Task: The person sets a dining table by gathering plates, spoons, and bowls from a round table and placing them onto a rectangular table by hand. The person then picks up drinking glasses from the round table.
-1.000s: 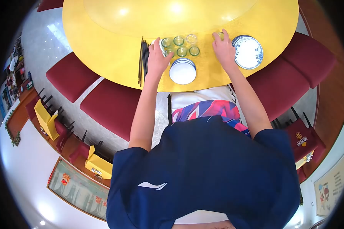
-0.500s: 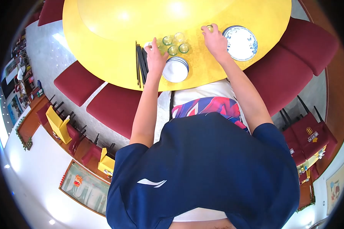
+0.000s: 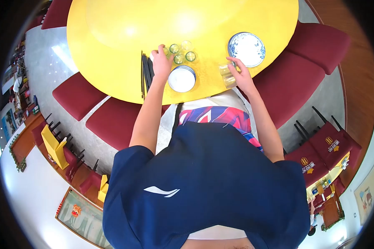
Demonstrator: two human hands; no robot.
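Observation:
My left hand is over the yellow table, its thumb and fingers curled round a clear glass that they partly cover. Several more clear glasses stand just to the right of it. A white dish shows partly behind these fingers, beside a row of black chopsticks. In my right hand is a clear drinking glass, tilted over near the table's front edge. Between the hands sits a stack of small white plates. A stack of blue-patterned plates lies beyond my right hand.
The round yellow table curves in front of me. Dark red chairs line its right side, and more red seats stand at its left. Farther off are other tables and chairs.
My right hand has come nearer to me, and the glass in it now shows clearly, tipped over. The left hand stays by the glasses. The whole view has shifted slightly.

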